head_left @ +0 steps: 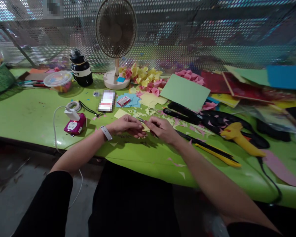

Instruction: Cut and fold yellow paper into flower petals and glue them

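Note:
My left hand (131, 126), with a pale band on its wrist, has its fingers closed around a small piece of yellow paper (145, 127). Close beside it, my right hand (162, 129) is closed on a thin metal tool (139, 119) whose tip points left over the paper; most of it is hidden, so its kind is unclear. Thin yellow paper offcuts (148, 113) lie just behind the hands. A yellow paper sheet (120, 113) lies beyond my left hand, and blue paper squares (135, 100) with a small red and white box (124, 101) lie farther back.
A yellow glue gun (233, 133), a black flat iron (182, 113) and a yellow-black cutter-like tool (217, 154) lie right. Folded paper flowers (145, 75) and a fan (115, 79) stand behind. Left are a phone (107, 101), a purple power adapter (75, 125) and a bottle (82, 70).

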Demonstrator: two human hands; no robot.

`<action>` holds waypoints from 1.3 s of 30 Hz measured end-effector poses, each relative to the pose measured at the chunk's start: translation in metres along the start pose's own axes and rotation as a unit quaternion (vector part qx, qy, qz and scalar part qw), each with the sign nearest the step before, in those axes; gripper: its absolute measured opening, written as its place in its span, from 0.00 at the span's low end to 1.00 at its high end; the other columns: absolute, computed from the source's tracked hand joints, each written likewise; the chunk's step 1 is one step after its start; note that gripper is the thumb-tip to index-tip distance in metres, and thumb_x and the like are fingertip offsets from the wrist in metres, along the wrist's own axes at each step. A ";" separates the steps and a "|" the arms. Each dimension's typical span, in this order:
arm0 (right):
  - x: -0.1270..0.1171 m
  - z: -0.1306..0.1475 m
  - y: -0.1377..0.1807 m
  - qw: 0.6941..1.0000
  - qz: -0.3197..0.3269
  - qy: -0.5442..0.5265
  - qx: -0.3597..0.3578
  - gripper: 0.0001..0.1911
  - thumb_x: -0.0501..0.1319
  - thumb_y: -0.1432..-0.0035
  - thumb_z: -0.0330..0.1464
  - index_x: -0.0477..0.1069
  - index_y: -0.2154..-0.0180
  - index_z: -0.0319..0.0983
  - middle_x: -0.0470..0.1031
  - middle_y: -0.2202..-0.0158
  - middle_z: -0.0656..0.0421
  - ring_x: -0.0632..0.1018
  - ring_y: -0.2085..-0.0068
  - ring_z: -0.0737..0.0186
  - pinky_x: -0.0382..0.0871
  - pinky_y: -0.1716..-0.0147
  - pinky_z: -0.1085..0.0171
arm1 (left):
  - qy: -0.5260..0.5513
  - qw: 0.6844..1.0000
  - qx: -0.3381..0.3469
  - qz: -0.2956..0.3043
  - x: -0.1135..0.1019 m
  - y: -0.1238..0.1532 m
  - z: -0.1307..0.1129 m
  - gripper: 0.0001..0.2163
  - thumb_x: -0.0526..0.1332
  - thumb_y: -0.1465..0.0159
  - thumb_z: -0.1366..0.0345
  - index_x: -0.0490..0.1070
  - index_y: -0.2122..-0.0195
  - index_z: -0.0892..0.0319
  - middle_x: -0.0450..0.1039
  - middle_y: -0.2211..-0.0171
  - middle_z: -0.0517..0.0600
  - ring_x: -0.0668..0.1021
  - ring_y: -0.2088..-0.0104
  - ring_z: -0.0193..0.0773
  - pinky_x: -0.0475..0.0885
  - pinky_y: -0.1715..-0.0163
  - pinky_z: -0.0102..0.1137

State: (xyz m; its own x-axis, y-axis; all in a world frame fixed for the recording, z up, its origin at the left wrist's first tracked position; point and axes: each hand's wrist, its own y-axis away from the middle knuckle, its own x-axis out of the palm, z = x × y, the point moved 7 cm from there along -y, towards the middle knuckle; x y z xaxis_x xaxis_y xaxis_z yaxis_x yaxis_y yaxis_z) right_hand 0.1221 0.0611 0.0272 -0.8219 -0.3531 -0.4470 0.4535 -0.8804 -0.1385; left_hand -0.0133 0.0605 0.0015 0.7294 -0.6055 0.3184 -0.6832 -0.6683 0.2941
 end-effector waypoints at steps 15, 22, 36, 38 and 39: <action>0.004 0.011 0.000 0.997 -0.001 0.033 -0.075 0.22 0.56 0.35 0.51 0.62 0.74 0.42 0.62 0.79 0.64 0.64 0.77 0.66 0.57 0.76 0.64 | -0.033 0.999 -0.020 0.030 0.007 -0.001 0.004 0.13 0.74 0.43 0.62 0.77 0.66 0.68 0.83 0.65 0.58 0.84 0.68 0.35 0.80 0.64 0.28; -0.001 0.015 0.002 0.996 -0.044 0.040 -0.065 0.26 0.54 0.36 0.56 0.62 0.74 0.43 0.63 0.80 0.64 0.64 0.77 0.66 0.58 0.76 0.64 | -0.078 0.997 0.023 0.017 0.012 0.004 -0.008 0.12 0.71 0.39 0.62 0.74 0.67 0.67 0.82 0.67 0.55 0.83 0.70 0.32 0.80 0.62 0.29; -0.001 0.002 -0.002 0.999 0.025 -0.044 0.017 0.29 0.55 0.40 0.62 0.63 0.72 0.43 0.70 0.79 0.62 0.69 0.81 0.66 0.63 0.80 0.64 | -0.083 0.992 0.063 -0.077 -0.002 0.002 -0.015 0.08 0.68 0.36 0.65 0.73 0.65 0.65 0.81 0.66 0.52 0.82 0.69 0.30 0.77 0.68 0.26; -0.021 -0.004 -0.002 0.999 0.000 0.026 0.031 0.26 0.59 0.39 0.58 0.67 0.72 0.42 0.72 0.77 0.59 0.71 0.79 0.64 0.63 0.79 0.63 | -0.076 0.989 0.075 -0.101 -0.007 0.003 -0.019 0.09 0.68 0.36 0.64 0.73 0.65 0.65 0.81 0.65 0.52 0.82 0.69 0.29 0.76 0.68 0.25; -0.034 -0.006 -0.002 0.995 -0.030 0.085 0.028 0.24 0.62 0.40 0.55 0.69 0.71 0.42 0.73 0.76 0.58 0.71 0.77 0.64 0.61 0.78 0.63 | -0.071 0.987 0.081 -0.118 -0.010 0.003 -0.021 0.08 0.68 0.36 0.64 0.73 0.65 0.65 0.81 0.65 0.52 0.81 0.69 0.29 0.76 0.68 0.24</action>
State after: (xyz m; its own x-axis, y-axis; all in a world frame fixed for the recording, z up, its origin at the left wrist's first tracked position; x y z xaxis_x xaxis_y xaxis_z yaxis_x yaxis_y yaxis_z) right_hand 0.1513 0.0768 0.0377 -0.7745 -0.2440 -0.5837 0.3809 -0.9165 -0.1223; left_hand -0.0239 0.0737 0.0179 0.8734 -0.4709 0.1245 -0.4868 -0.8517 0.1938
